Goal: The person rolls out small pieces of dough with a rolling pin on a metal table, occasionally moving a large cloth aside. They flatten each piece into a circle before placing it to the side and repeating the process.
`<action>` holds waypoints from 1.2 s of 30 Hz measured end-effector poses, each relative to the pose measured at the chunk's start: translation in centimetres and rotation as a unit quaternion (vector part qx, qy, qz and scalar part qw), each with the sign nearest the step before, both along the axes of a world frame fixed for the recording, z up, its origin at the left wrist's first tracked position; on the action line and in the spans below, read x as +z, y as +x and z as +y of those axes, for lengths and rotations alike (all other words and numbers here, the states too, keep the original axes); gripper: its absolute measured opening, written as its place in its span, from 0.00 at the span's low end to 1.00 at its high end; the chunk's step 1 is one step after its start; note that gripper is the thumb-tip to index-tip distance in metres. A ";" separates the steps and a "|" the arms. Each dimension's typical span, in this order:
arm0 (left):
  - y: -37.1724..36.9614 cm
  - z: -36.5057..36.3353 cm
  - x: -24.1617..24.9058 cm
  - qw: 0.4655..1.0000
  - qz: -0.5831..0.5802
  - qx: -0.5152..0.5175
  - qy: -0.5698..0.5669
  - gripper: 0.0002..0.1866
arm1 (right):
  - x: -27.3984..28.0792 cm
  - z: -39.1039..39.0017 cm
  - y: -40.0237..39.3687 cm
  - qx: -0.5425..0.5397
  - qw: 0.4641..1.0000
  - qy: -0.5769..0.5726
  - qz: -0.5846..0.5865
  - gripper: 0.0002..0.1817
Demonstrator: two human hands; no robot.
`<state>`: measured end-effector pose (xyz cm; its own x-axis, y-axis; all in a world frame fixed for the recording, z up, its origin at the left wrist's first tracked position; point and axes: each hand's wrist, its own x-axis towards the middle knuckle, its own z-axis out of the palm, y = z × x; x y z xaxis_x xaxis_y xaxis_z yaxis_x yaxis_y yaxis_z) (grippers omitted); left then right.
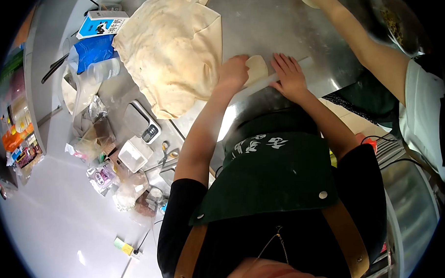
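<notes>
A small flat piece of pale dough [257, 69] lies on the metal worktop [272, 24] between my hands. My left hand [235, 72] is at the dough's left edge, its fingers curled; what they hold, if anything, is hidden. My right hand [290, 77] rests with fingers spread on a pale rolling pin [264, 82], which runs slantwise along the near side of the dough. To the left of my left hand, a large sheet of dough [170, 52] lies draped in a wide, lumpy heap.
A milk carton [101, 24], a blue bag [96, 49], a kitchen scale [142, 122], a white container [135, 154], scissors [166, 153] and several packets stand at the left. A co-worker's arm [361, 41] reaches in from the right, near a large bowl [392, 20].
</notes>
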<state>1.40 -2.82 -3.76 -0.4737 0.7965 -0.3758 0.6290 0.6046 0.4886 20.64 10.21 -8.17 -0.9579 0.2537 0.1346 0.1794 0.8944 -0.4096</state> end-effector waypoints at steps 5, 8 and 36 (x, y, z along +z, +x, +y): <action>0.4 -1.2 0.5 0.992 -0.097 0.078 0.019 0.17 | 1.4 1.7 2.3 0.075 0.997 -0.027 -0.015 0.21; 0.1 -1.7 -0.8 0.993 -0.083 0.082 0.001 0.16 | 2.4 2.5 0.7 0.093 0.995 -0.038 -0.004 0.19; -0.4 -0.3 0.4 0.991 -0.113 0.076 -0.008 0.15 | 1.3 1.9 3.3 0.061 0.997 -0.023 -0.040 0.22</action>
<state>1.05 -3.09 -3.35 -0.4892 0.7155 -0.4989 0.4060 0.6930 0.5958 23.96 12.08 -6.87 -0.9891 0.1392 0.0477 0.1044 0.8924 -0.4389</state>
